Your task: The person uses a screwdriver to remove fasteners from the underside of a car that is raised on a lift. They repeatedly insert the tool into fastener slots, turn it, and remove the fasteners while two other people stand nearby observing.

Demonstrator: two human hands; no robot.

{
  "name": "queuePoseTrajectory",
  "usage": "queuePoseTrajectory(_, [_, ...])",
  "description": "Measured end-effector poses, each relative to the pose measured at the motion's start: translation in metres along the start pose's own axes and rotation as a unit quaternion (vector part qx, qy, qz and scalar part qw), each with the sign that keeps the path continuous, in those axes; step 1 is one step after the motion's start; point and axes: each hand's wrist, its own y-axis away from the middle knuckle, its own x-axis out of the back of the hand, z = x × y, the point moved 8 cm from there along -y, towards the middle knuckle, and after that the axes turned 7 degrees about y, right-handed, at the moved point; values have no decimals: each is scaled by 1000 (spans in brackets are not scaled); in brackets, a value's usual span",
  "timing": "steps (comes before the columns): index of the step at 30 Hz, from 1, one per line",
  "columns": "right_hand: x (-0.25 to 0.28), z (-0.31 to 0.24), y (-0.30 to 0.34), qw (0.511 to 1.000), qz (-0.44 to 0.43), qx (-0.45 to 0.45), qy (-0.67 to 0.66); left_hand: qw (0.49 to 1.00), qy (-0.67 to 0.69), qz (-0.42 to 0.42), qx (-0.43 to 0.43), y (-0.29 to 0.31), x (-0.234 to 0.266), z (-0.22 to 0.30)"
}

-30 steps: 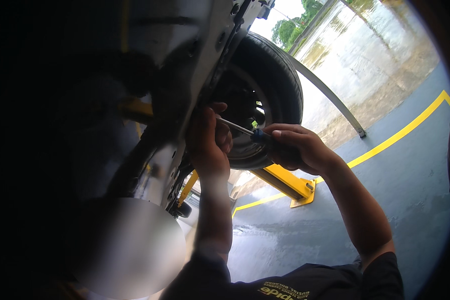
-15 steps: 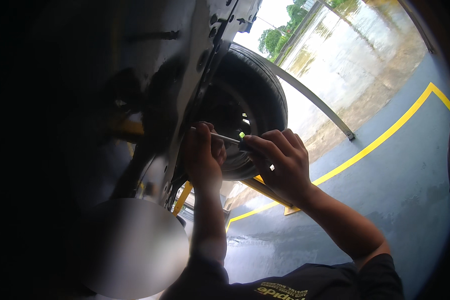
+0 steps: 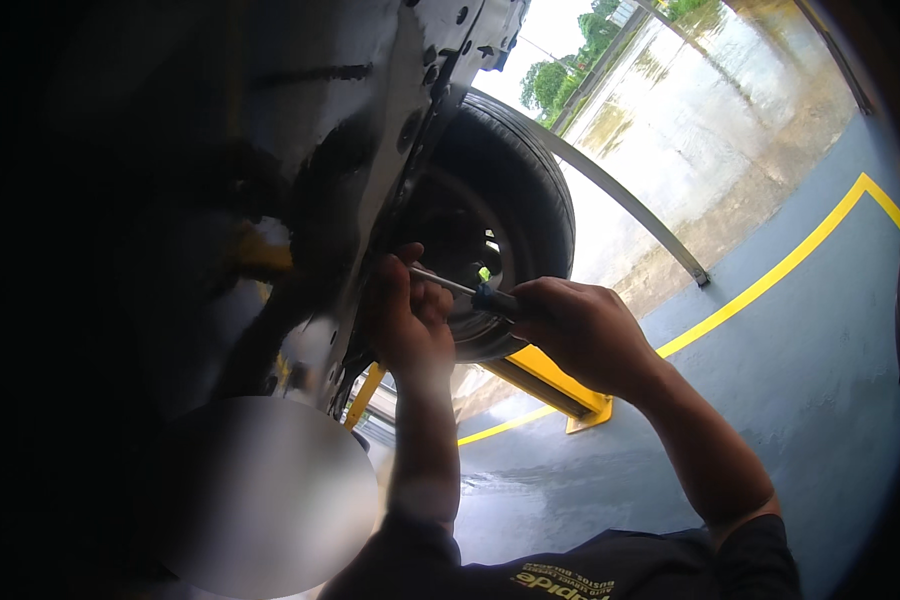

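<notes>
My right hand (image 3: 595,330) is closed round the dark handle of a screwdriver (image 3: 492,299), which has a blue part near its shaft. The thin metal shaft slants up and left to my left hand (image 3: 405,320). There my left fingers are curled about its far end, up against the edge of the car's underbody (image 3: 385,170). The screwdriver's tip is hidden behind those fingers. Just beyond both hands hangs a wheel with a black tyre (image 3: 545,180), and a small bright green spot shows by its rim.
A yellow lift arm (image 3: 560,385) stands below the wheel. To the right, a grey bar (image 3: 630,195) curves down to a blue-grey floor (image 3: 770,400) with a yellow line (image 3: 760,298). A blurred pale round shape (image 3: 280,490) covers the lower left; the far left is dark.
My right hand has shifted right and slightly down, from pinching near the shaft end to wrapping round the handle. My left hand stays near the car's edge.
</notes>
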Motion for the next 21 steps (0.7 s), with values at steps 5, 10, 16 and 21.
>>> queuePoseTrajectory(5, [-2,-19,3,958,182,102,197,999,29,-12,33,2,-13,-10])
queuePoseTrajectory(10, [14,-22,7,945,220,116,212,1000,23,-17,0,-7,-19,-15])
queuePoseTrajectory(16, [-16,15,17,999,-34,5,16,997,6,38,-64,8,-6,-4])
queuePoseTrajectory(21, [-12,21,26,974,-144,-60,-164,989,97,-57,-97,-2,-17,-9])
